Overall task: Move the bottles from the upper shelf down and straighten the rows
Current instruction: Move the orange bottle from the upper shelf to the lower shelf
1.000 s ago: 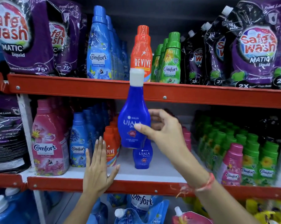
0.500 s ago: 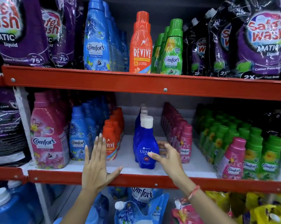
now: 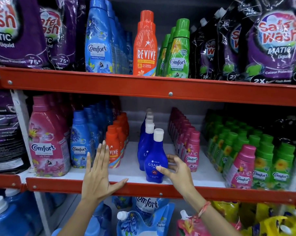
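On the lower shelf point(image 3: 229, 194), right hand point(image 3: 179, 169) grips Ujala bottle point(image 3: 155, 160); at nine o'clock, left hand point(image 3: 98, 172) spreads flat.

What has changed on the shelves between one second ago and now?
The right hand brought the Ujala bottle down from the air and stood it at the front of its row on the lower shelf, still holding it with the thumb on the label. The left hand stayed flat against the shelf's edge; nothing else moved.
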The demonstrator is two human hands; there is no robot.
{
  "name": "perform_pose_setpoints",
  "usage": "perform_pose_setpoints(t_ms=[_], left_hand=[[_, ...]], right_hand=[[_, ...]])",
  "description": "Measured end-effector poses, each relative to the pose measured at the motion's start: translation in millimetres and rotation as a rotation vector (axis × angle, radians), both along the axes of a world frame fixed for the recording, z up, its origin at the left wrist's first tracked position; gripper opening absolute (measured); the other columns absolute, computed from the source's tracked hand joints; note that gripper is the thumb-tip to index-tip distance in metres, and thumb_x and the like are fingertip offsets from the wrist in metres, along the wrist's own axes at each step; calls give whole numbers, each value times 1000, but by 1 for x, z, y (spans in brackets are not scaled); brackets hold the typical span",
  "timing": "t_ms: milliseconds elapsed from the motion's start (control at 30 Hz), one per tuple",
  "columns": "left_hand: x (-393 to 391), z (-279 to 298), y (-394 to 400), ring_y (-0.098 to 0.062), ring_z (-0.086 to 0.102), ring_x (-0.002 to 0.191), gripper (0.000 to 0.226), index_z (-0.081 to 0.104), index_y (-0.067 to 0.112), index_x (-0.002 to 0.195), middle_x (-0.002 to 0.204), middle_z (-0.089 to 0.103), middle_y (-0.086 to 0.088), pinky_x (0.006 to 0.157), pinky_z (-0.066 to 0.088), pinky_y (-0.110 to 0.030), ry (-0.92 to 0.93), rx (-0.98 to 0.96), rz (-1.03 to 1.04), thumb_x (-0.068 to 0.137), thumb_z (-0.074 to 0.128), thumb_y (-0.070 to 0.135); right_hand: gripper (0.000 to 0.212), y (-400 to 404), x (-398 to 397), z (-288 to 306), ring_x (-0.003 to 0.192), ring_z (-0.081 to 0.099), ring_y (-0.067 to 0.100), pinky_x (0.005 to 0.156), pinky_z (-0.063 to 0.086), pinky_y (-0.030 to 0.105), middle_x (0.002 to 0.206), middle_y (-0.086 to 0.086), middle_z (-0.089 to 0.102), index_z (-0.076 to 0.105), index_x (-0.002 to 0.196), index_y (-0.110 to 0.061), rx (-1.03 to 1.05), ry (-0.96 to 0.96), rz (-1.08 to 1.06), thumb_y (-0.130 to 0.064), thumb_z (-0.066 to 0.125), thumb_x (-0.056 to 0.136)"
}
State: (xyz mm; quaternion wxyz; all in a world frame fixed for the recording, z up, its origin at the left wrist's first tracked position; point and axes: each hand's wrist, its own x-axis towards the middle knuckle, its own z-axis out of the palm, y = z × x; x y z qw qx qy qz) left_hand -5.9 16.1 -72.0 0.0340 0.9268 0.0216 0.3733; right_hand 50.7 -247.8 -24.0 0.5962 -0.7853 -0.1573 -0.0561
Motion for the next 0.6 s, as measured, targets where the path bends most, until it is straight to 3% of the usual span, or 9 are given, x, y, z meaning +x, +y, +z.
perform_pose_setpoints(t_ms=[67,133,233,400,600], left_hand=[[-2,1,-1,-24,8,156,120,11,-1,157,169,9,-12,127,-1,-49,12,3,-5,78,28,88],[-3,0,-1,-23,8,156,122,11,0,157,169,8,-12,127,1,-51,21,1,-14,76,30,90],[-4,1,-2,-24,10,156,127,12,-1,156,168,11,-14,127,2,-52,31,3,-29,73,34,92],[-8,3,0,-25,8,155,139,13,-3,156,168,12,-16,127,-4,-48,76,21,-51,63,44,96],[-12,4,12,-28,8,156,151,8,-2,156,168,8,-17,126,-4,-51,105,-60,6,54,47,101]], right_hand=[[59,-1,-2,4,118,61,21,84,57,22,117,-1,64,55,125,-11,-18,-5,24,-18,82,74],[64,-1,-8,15,120,59,18,91,56,28,124,-1,62,54,130,-12,-66,-108,-35,-23,83,73],[43,1,-28,48,105,63,12,92,56,35,116,-4,65,63,118,-16,-15,-370,-154,-25,78,79],[14,13,-59,124,89,67,8,80,58,24,94,-2,69,69,98,-14,159,-734,-142,-13,72,85],[28,28,-70,206,100,65,8,92,56,27,107,1,68,66,111,-10,252,-871,-177,-17,72,84]])
